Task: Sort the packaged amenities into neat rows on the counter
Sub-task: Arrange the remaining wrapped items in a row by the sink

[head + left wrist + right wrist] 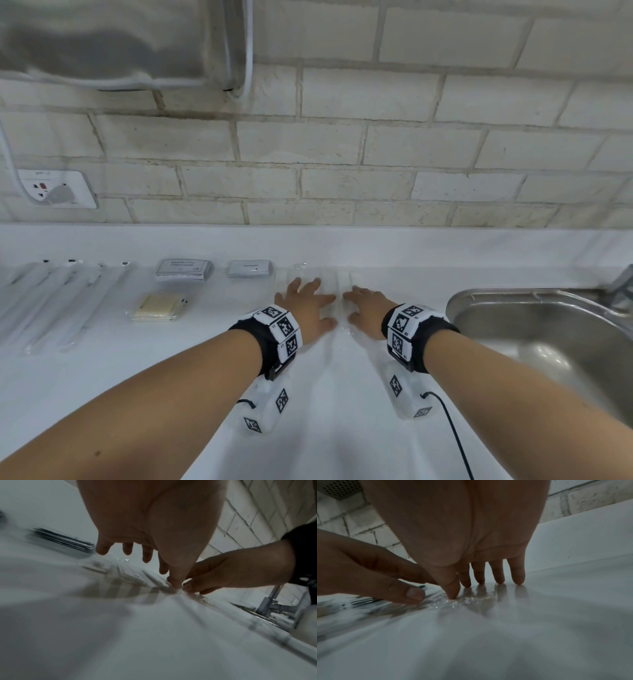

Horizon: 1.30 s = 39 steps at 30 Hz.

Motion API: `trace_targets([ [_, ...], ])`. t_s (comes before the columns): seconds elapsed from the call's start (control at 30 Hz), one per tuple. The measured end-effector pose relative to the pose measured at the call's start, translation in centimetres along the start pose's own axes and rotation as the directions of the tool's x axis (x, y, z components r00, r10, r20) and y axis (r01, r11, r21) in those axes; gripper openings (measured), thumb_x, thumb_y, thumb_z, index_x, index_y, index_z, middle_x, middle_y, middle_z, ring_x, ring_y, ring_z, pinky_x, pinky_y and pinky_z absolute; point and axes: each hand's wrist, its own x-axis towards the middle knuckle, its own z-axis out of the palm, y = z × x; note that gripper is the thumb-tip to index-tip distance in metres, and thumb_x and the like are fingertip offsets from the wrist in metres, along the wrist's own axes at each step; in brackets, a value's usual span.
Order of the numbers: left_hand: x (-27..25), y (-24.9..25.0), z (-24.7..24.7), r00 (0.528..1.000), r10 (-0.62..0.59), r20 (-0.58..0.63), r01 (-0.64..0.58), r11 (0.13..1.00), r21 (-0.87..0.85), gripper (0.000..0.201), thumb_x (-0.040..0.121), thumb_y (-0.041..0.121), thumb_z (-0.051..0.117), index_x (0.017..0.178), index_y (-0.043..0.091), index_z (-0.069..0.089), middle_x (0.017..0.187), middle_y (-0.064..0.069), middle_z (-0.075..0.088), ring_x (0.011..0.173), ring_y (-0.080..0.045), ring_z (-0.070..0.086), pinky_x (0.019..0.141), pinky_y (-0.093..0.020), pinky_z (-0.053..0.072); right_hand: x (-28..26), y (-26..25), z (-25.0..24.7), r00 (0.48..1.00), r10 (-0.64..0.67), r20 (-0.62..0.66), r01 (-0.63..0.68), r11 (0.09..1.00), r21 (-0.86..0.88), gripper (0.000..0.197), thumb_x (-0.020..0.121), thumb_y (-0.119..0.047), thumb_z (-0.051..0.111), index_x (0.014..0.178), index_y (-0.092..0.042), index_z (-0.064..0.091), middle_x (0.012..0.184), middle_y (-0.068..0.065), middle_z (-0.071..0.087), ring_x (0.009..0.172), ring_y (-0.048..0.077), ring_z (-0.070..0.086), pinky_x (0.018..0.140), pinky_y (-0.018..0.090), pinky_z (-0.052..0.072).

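Observation:
Clear-wrapped slim packets [340, 294] lie side by side on the white counter [342, 394], just left of the sink. My left hand [308, 303] rests flat on the left ones with its fingers spread. My right hand [368, 306] sits beside it, its straight fingertips [500, 581] touching the counter. In the wrist views both thumbs press the crinkled clear wrapper [467, 601] between the hands; the left thumb [176, 584] meets the right hand [223, 572] there. Neither hand curls round anything. The packets' contents are hidden by glare.
Sorted groups lie to the left: long white wrapped sticks [61, 301], a grey shampoo sachet stack [183, 270], grey toothpaste sachets [250, 269], and a pale yellow pack [159, 306]. A steel sink [457, 301] opens at the right. A wall socket [56, 190] is at the far left.

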Motion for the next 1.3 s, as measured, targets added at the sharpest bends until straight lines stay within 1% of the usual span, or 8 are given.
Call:
trace_targets([
  [0.1,0.1,0.6,0.1,0.999,0.0,0.041,-0.001,0.999,0.044,0.059,0.095,0.054,0.039,0.15,0.039,0.024,0.163,0.009,0.006,0.15,-0.03,-0.007,0.116,-0.062,0.0,0.3,0.2,0.4,1.0,-0.017,0.007,0.017,1.0,-0.014,0.059,0.097,-0.021,0.038,0.152,-0.025,0.017,0.162,0.0,0.002,0.149,0.029,0.001,0.12,0.048,0.015],
  [0.2,0.1,0.3,-0.1,0.999,0.003,0.051,-0.005,0.999,0.051,0.058,0.095,0.053,0.038,0.15,0.038,0.024,0.163,0.008,0.011,0.15,-0.03,-0.006,0.117,-0.061,-0.004,0.3,-0.2,0.3,0.999,-0.031,0.011,0.031,0.999,-0.026,0.06,0.097,-0.016,0.037,0.152,-0.022,0.015,0.162,-0.003,0.0,0.15,0.026,-0.005,0.121,0.047,0.012],
  [0.47,-0.1,-1.0,0.3,1.0,-0.001,0.015,0.001,1.0,-0.018,0.058,0.093,0.055,0.042,0.147,0.041,0.028,0.162,0.01,0.014,0.15,-0.027,-0.003,0.117,-0.058,-0.007,0.3,-0.8,0.5,0.997,-0.075,-0.022,0.075,0.997,-0.008,0.063,0.095,-0.018,0.038,0.152,-0.025,0.013,0.161,-0.006,0.011,0.15,0.022,0.005,0.12,0.044,0.015],
  [0.67,-0.1,-1.1,0.4,1.0,-0.011,0.005,0.012,1.0,-0.026,0.059,0.093,0.055,0.042,0.148,0.04,0.028,0.162,0.01,0.014,0.151,-0.026,-0.001,0.117,-0.057,-0.006,0.3,-0.9,0.4,0.997,-0.083,-0.008,0.082,0.996,-0.037,0.06,0.096,-0.018,0.037,0.152,-0.026,0.017,0.162,-0.006,0.009,0.149,0.023,0.006,0.12,0.044,0.015],
  [0.83,0.0,-1.2,0.5,1.0,-0.009,0.011,0.009,1.0,-0.008,0.059,0.093,0.054,0.041,0.149,0.038,0.027,0.162,0.008,0.014,0.151,-0.026,0.0,0.117,-0.057,-0.006,0.7,-0.8,0.4,0.998,-0.067,-0.003,0.067,0.997,-0.044,0.061,0.095,-0.019,0.037,0.152,-0.029,0.015,0.162,-0.007,0.006,0.15,0.023,0.002,0.121,0.046,0.009],
  [1.0,0.0,-1.1,0.3,1.0,-0.009,0.01,0.009,1.0,-0.006,0.062,0.093,0.055,0.042,0.15,0.036,0.025,0.162,0.007,0.014,0.151,-0.027,0.0,0.117,-0.056,-0.006,0.6,-0.8,0.6,0.998,-0.064,-0.018,0.063,0.998,-0.021,0.062,0.096,-0.02,0.037,0.152,-0.029,0.013,0.162,-0.006,0.003,0.15,0.023,0.001,0.121,0.046,0.008],
  [1.17,-0.3,-0.8,0.3,0.999,0.028,-0.047,-0.028,0.999,-0.014,0.063,0.093,0.054,0.043,0.15,0.038,0.023,0.163,0.008,0.011,0.151,-0.026,-0.002,0.119,-0.055,-0.005,-0.2,-0.1,0.1,0.998,-0.004,-0.066,0.006,1.0,0.026,0.062,0.095,-0.026,0.039,0.152,-0.028,0.014,0.162,-0.002,0.004,0.149,0.026,0.005,0.12,0.045,0.014],
  [1.3,-0.5,0.4,0.6,0.993,0.103,-0.051,-0.103,0.995,0.004,0.058,0.095,0.053,0.041,0.149,0.04,0.025,0.162,0.01,0.014,0.151,-0.025,-0.001,0.118,-0.057,-0.006,-1.0,0.8,-0.5,0.999,0.04,-0.03,-0.041,0.999,-0.012,0.063,0.095,-0.024,0.041,0.152,-0.018,0.016,0.162,-0.001,0.007,0.148,0.026,0.014,0.117,0.044,0.023],
])
